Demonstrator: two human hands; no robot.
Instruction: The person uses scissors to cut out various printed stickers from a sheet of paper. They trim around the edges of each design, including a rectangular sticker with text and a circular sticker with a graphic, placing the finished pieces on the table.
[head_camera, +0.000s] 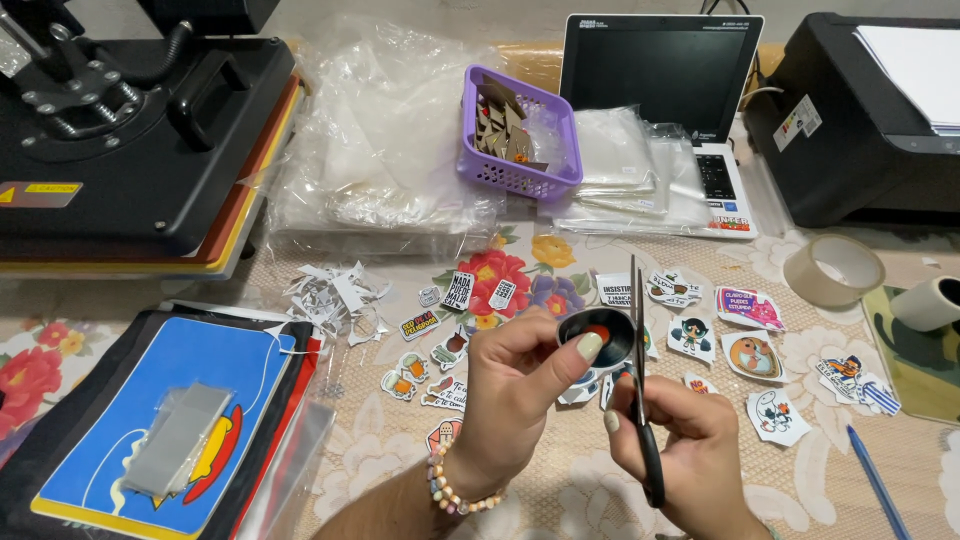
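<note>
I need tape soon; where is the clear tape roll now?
In the head view, the clear tape roll lies on the table's right side, in front of the black printer, right of the cut stickers.

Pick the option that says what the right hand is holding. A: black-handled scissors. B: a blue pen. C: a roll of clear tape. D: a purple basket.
A: the right hand grips the black-handled scissors with blades pointing up, beside the dark round cutout pinched in the left hand.

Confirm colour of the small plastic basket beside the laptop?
Purple: the small slotted plastic basket holding brown cardboard pieces, clearest in the head view.
</note>
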